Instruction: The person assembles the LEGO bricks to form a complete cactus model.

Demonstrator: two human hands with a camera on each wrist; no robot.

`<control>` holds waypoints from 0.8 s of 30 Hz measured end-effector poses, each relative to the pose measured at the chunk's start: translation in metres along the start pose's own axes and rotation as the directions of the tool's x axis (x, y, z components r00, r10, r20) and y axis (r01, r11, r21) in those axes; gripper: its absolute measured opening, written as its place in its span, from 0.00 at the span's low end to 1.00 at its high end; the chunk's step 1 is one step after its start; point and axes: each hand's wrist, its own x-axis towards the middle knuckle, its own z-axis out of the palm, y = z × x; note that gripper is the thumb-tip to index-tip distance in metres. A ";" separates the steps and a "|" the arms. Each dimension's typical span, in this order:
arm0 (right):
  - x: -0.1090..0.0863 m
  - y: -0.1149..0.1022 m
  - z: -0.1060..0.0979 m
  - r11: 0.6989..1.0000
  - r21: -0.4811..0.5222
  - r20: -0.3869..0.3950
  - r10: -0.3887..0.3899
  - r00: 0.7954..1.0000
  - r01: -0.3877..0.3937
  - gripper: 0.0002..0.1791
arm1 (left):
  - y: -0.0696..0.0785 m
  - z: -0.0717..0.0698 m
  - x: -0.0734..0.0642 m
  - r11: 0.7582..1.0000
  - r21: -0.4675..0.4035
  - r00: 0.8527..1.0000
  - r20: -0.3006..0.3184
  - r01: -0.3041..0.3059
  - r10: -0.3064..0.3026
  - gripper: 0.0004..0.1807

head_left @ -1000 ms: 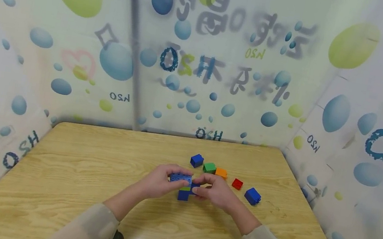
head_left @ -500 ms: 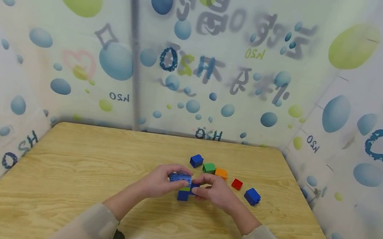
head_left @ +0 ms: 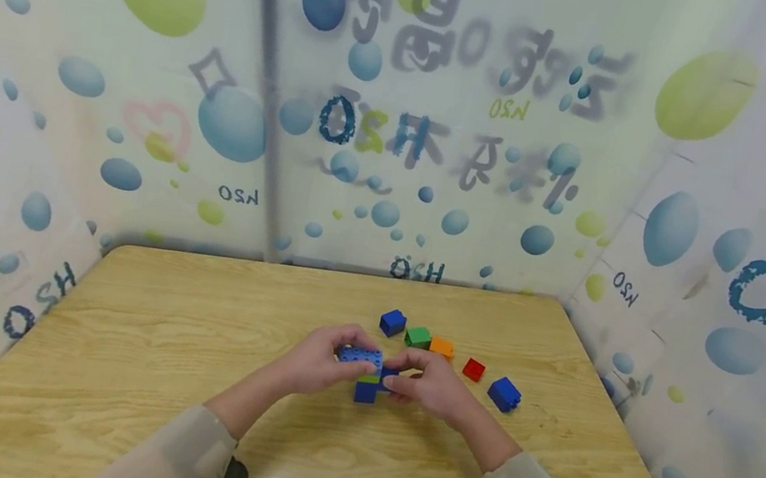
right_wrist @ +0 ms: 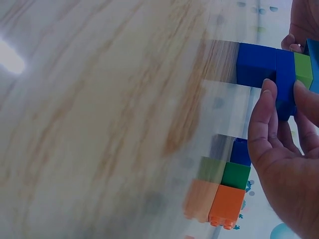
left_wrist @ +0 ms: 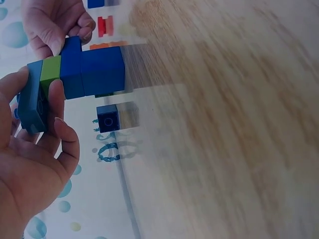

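"What grips the stack (left_wrist: 73,79)?"
"The left hand (head_left: 323,362) pinches its top block (head_left: 359,356); the right hand (head_left: 430,382) pinches the jutting block (right_wrist: 285,74), just under the green layer (left_wrist: 51,69)."
"And where does it stand?"
"Upright on the desk (head_left: 141,368); a blue block (head_left: 393,323), a green block (head_left: 417,338) and an orange block (head_left: 442,348) lie beyond; a red block (head_left: 473,369) and another blue block (head_left: 505,395) lie off to the right."

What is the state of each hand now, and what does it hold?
Left hand: closed, holding the light blue brick atop the stack.
Right hand: closed, pinching the dark blue brick jutting from its side.
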 end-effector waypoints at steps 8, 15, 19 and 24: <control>0.001 0.000 0.000 1.000 -0.014 -0.003 0.002 1.000 -0.002 0.12 | -0.001 0.000 0.001 0.999 -0.036 1.000 0.012 0.012 -0.012 0.11; 0.000 0.001 -0.001 1.000 -0.009 -0.002 -0.003 1.000 0.003 0.12 | 0.000 0.001 0.003 0.999 -0.043 1.000 0.013 0.021 -0.020 0.11; -0.001 -0.001 -0.001 1.000 -0.007 -0.004 -0.003 1.000 0.003 0.12 | 0.000 0.000 0.003 1.000 -0.019 1.000 0.016 0.012 -0.011 0.11; -0.001 -0.002 0.000 1.000 -0.014 -0.001 -0.006 1.000 0.006 0.13 | 0.000 -0.003 0.004 0.999 0.039 0.999 0.038 -0.035 0.033 0.11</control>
